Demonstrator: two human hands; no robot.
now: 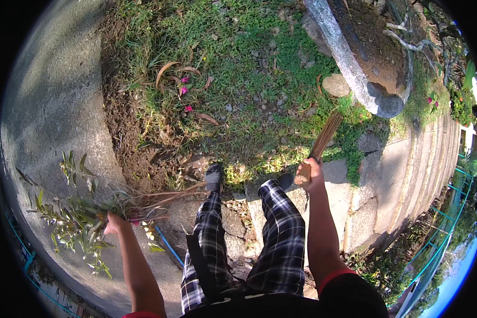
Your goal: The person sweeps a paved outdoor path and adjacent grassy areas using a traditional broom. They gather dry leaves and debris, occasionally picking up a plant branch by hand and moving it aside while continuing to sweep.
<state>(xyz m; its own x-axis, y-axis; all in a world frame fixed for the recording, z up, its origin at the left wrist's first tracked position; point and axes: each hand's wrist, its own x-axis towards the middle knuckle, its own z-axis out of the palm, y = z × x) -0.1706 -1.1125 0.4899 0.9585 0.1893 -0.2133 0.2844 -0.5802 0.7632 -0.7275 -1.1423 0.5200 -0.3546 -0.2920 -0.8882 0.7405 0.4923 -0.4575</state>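
Observation:
My left hand (113,223) is closed round a bunch of leafy cuttings (79,209), out to the left over the concrete. Green leaves spread to the left of the fist, while dry brown stalks (167,199) reach right toward my left shoe. On the other side, my right hand (314,174) grips a stick broom (326,135), a tight bundle of thin brown sticks, near its blunt lower end. The broom's far part slants up and right over the grass. Its tips end below a pale stone (336,85).
Grass (238,63) with pink petals (184,89) and dry leaves lies ahead. Bare soil borders the concrete path (53,122) on the left. A grey trunk (342,53) leans at the upper right, above concrete steps (416,169). A blue hose (168,245) runs beside my left leg.

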